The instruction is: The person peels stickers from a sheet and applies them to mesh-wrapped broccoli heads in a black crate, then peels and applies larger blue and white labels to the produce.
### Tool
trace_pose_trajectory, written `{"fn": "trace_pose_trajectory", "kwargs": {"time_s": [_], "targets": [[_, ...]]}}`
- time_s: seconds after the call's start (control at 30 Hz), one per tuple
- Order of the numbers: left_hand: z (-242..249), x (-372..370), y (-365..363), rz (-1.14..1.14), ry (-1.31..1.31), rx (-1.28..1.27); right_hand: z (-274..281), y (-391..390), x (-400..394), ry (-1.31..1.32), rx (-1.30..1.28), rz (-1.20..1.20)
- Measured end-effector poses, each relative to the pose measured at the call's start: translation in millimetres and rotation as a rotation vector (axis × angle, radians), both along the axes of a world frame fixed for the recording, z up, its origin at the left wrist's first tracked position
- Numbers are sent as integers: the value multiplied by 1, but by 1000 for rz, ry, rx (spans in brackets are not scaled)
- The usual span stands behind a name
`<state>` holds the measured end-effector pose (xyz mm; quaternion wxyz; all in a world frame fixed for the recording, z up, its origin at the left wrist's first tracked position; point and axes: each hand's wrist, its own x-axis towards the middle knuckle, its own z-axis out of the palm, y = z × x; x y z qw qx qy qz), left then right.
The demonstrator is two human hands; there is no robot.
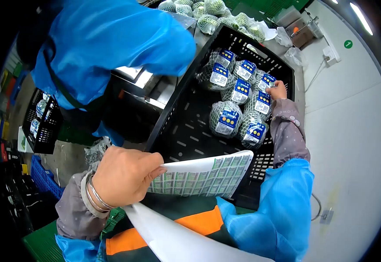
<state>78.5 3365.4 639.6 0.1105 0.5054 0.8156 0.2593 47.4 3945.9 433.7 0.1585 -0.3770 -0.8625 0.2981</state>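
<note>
My left hand [122,174] is closed on a sheet of stickers [199,177], which bears rows of small green and grey labels and hangs over the near end of a black crate [179,109]. Inside that crate, several round fruits in white foam nets [226,118] carry blue labels with yellow dots and a white code panel. My right hand [278,91] reaches to the crate's right side, fingertips together at the blue label of a netted fruit [265,81]. Whatever lies between those fingertips is too small to make out.
A co-worker in a blue sleeve [125,39] stands close on the left. More netted fruits [210,22] are piled beyond the crate. A white wall [348,109] runs along the right. Another black crate [46,126] and a blue basket [44,177] sit lower left.
</note>
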Motion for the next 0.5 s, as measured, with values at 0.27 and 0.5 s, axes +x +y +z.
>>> {"fn": "trace_pose_trajectory", "kwargs": {"time_s": [0.27,0.5], "targets": [[-8,-4,9,64,-46,-46,18,-28,-7,-248,247,134],[-11,-2,11,48,-42,-32,21,-78,-50,140,-554,73]]}}
